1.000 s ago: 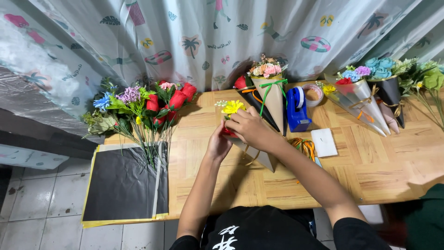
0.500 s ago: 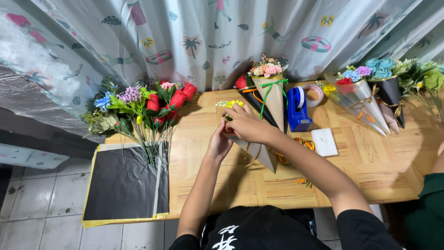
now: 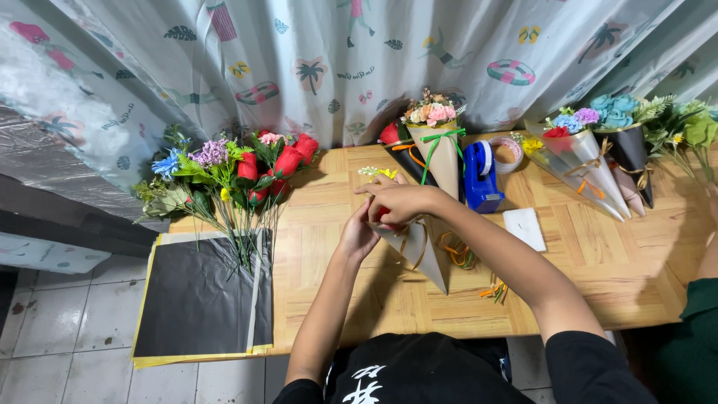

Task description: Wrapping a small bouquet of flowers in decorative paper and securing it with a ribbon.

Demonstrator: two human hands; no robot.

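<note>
- Small bouquet in a tan paper cone wrap [image 3: 419, 254] lies on the wooden table [image 3: 598, 277], tip toward the person, yellow and red blooms at the mouth.
- Right hand [image 3: 400, 200] curls closed over the cone's open end; left hand [image 3: 357, 238] pinches the wrap's side.
- Judgement: light, paper creases easily, blooms crush; best held mid-cone, below the flowers.
- Loose artificial flower bunch [image 3: 224, 176] lies well apart, left.

right hand [image 3: 400, 200] hides cone's [image 3: 419, 251] flowers | far-right bouquets [image 3: 692, 131] cropped
</note>
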